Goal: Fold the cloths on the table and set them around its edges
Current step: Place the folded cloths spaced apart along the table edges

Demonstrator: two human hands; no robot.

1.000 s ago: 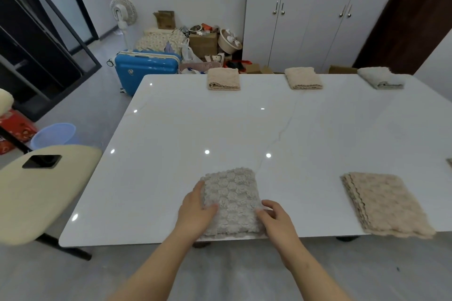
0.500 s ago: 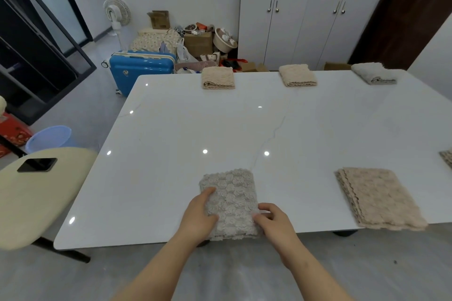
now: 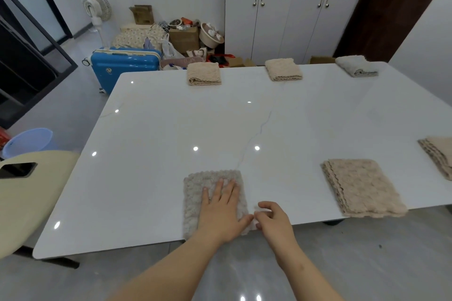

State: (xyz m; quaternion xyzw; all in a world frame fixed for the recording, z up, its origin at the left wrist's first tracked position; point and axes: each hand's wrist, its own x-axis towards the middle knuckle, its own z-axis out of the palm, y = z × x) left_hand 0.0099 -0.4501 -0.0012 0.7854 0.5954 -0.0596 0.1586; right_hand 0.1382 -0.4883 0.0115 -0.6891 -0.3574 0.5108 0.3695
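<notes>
Five folded cloths ring the desk (image 3: 269,117); left hand (image 3: 220,210) presses flat on grey cloth (image 3: 195,193) at near edge, right hand (image 3: 274,222) pinches its corner; nearly done.

Home dining room: glossy white marble-look table (image 3: 244,117), white cabinet (image 3: 288,17) with clutter on top, blue suitcase (image 3: 124,66), pedestal fan (image 3: 96,7), cardboard boxes and bags piled by the wall (lived-in, not commercial).
</notes>
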